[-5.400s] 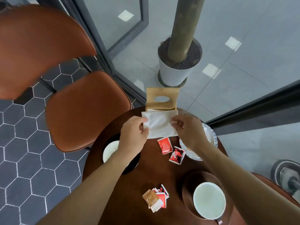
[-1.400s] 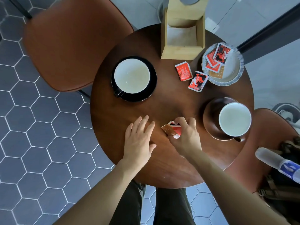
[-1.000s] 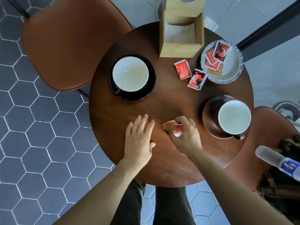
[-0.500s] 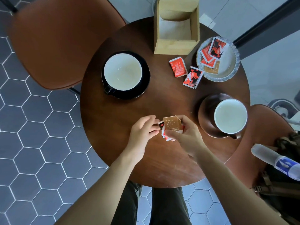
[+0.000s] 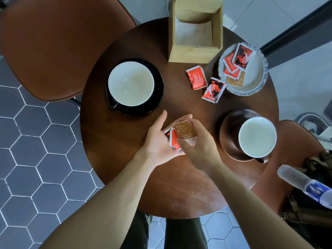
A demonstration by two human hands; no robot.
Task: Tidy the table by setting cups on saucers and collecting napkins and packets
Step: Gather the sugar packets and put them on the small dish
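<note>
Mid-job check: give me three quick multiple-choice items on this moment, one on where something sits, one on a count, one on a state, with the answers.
1. Where does the cup with the black handle sit?
A. on the black saucer
B. on the bare table
C. in the wooden napkin box

2. How many packets lie loose on the table between the napkin box and the glass dish?
A. none
B. two
C. five

3. What is the left hand doing?
A. gripping a cup
B. lying palm up under a stack of packets
C. pressing flat on the table

Answers:
1 A, the cup stands inside the dark saucer's rim.
2 B, a red packet and a red-and-black packet lie there.
3 B, the palm faces up while the right hand pinches the stack.
</note>
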